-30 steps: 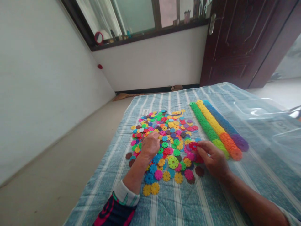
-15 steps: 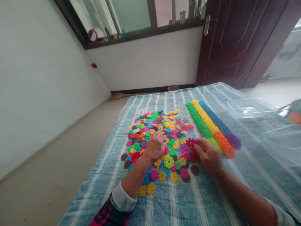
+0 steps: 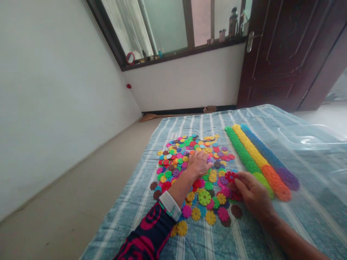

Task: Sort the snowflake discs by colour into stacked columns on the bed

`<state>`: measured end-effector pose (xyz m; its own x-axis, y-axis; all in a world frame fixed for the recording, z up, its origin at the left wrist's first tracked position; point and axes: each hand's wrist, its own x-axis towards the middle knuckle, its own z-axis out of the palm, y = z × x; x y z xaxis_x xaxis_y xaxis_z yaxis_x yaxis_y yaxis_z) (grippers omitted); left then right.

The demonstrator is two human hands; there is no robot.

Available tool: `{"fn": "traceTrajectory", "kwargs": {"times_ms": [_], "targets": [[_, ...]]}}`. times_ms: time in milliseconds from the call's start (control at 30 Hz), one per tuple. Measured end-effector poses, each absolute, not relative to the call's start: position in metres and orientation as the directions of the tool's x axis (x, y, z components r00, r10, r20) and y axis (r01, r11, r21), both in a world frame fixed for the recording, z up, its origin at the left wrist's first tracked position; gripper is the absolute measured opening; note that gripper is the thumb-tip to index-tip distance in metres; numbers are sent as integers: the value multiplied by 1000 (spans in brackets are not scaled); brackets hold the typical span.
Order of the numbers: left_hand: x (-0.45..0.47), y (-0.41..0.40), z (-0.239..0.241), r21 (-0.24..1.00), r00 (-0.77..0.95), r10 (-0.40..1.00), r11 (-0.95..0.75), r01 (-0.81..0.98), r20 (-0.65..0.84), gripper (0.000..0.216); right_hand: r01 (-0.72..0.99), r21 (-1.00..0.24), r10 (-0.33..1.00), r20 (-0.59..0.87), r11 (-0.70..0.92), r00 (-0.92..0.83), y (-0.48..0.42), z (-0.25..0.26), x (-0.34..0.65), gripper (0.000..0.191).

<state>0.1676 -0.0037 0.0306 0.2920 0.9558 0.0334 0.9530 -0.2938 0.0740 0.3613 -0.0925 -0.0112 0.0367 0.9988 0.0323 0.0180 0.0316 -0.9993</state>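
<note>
Colourful notched plastic discs [image 3: 204, 197] lie in a loose, overlapping spread on a striped blue-grey cloth [image 3: 130, 224]. My left hand [image 3: 199, 164] rests palm down over the middle of them, fingers apart, covering the discs beneath. Between the thumb and fingers of my right hand [image 3: 253, 191], at the right edge of the spread, is a red disc [image 3: 230, 176]. More red discs lie just under that hand. To its right, discs are lined up in long rows: green [image 3: 241, 150] ending in lime, yellow [image 3: 248, 148] ending in orange [image 3: 276, 183], and blue [image 3: 261, 148] ending in purple [image 3: 288, 177].
Clear plastic bins [image 3: 311, 141] stand at the right, beyond the rows. A white wall [image 3: 54, 90] and bare floor [image 3: 81, 173] lie to the left. At the back are a dark red door [image 3: 282, 54] and a window ledge [image 3: 184, 54] with small items.
My left hand has shifted forward over the discs and its fingers have spread out from a curled pose. My right hand keeps the red disc. The camera view has turned slightly.
</note>
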Motion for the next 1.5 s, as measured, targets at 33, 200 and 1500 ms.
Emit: {"fn": "traceTrajectory", "kwargs": {"times_ms": [33, 200, 1500], "targets": [[165, -4, 31, 74, 252, 967, -254, 964, 38, 39, 23, -999, 999, 30, 29, 38, -93, -11, 361, 34], [150, -10, 39, 74, 111, 993, -114, 991, 45, 38, 49, -998, 998, 42, 39, 55, -92, -7, 359, 32], [132, -1, 43, 18, 206, 978, -207, 978, 31, 25, 206, -953, 975, 221, 221, -25, -88, -14, 355, 18]]}}
